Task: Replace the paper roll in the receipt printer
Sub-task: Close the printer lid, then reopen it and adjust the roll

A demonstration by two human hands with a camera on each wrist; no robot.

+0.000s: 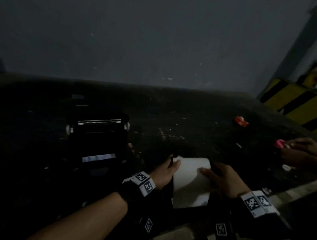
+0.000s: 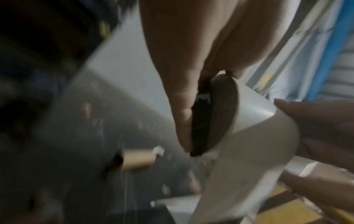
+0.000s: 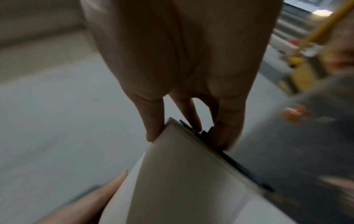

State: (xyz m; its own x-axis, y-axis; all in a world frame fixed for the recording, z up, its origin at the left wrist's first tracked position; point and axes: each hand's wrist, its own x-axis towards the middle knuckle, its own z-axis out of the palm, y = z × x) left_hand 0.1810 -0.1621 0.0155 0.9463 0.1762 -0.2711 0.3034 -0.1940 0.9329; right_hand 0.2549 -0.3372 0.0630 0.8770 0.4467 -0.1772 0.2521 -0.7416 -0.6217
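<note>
Both forearms carry black wrist straps (image 1: 147,184) with coded markers. Between them, the white paper roll (image 1: 190,179) is held above the dark table (image 1: 173,121), a loose sheet hanging from it toward the camera. Its left end is gripped by the left hand (image 1: 164,170), its right end by the right hand (image 1: 220,179), fingers curled. The black receipt printer (image 1: 97,132) stands open, well apart to the left.

I see a white paper roll (image 2: 254,121), smooth with a faint sheen, capped by matt black plastic ends (image 2: 201,125). The black receipt printer (image 1: 97,132) looks like plastic with a shiny metal strip. The dark tabletop (image 1: 183,122) seems rough and speckled.
</note>
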